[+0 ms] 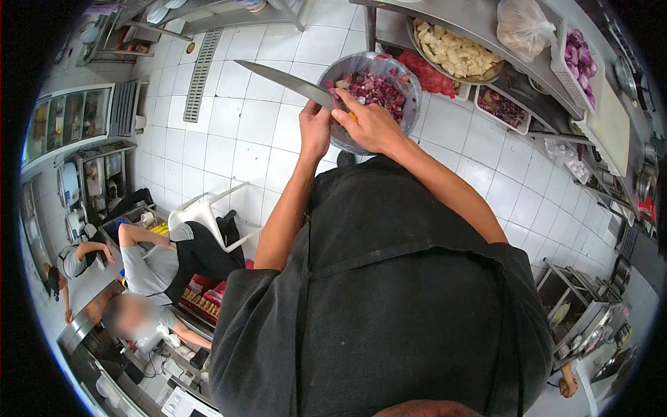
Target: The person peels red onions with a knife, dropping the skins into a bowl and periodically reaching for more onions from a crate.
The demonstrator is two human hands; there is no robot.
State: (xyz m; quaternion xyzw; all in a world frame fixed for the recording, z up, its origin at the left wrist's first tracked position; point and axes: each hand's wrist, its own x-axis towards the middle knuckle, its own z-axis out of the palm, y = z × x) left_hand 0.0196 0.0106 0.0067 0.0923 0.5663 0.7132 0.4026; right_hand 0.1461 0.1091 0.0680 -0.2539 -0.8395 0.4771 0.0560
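Note:
A large knife (283, 79) is held over the near left side of a lined bin (411, 104), its blade pointing to the upper left. My right hand (369, 125) is closed round the knife's yellow handle, with the index finger stretched toward the blade. At the lower edge of the blade, my left hand (315, 128) is closed in a pinch; whatever is between its fingers is too hidden to name. Red-purple onion peelings and scraps (375, 92) lie inside the bin, below and beyond both hands.
A bowl of peeled pale pieces (455, 50), a red mesh bag (427, 75) and a crate of purple onions (578, 66) are at the upper right. Two people stand at the left, near a white plastic chair (208, 214). A floor drain (202, 75) crosses the tiles.

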